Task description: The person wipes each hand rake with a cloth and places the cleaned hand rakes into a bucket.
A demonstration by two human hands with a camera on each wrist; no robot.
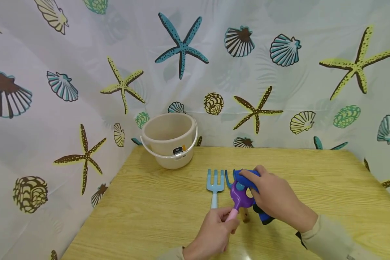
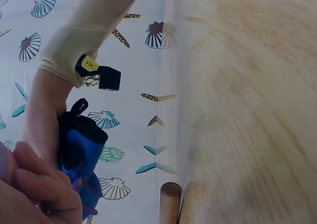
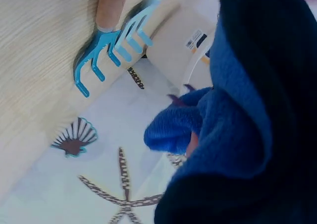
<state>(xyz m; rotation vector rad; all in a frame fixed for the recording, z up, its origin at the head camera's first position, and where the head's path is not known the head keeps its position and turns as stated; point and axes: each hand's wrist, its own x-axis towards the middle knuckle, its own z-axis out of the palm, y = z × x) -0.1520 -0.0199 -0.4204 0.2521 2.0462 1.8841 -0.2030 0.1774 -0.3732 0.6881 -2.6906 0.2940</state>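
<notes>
My left hand (image 1: 214, 229) grips the pink handle of a purple-headed toy hand rake (image 1: 238, 195), held tilted above the table. With my right hand (image 1: 276, 195) I hold a blue fabric cloth (image 1: 247, 179) with black parts against the upper end of the purple head. In the right wrist view the cloth (image 3: 233, 130) fills much of the frame, and purple prong tips poke out past it. The left wrist view shows the curled fingers of my left hand (image 2: 42, 189) beside the cloth (image 2: 84, 152); the pink handle is hidden there.
On the wooden table (image 1: 143, 213) lie a light blue hand fork (image 1: 215, 187) and a darker blue one with a wooden handle (image 3: 111, 8), partly covered in the head view. A beige bucket (image 1: 169, 144) with its handle lowered stands at the back left. Patterned curtain (image 1: 198, 90) surrounds the table.
</notes>
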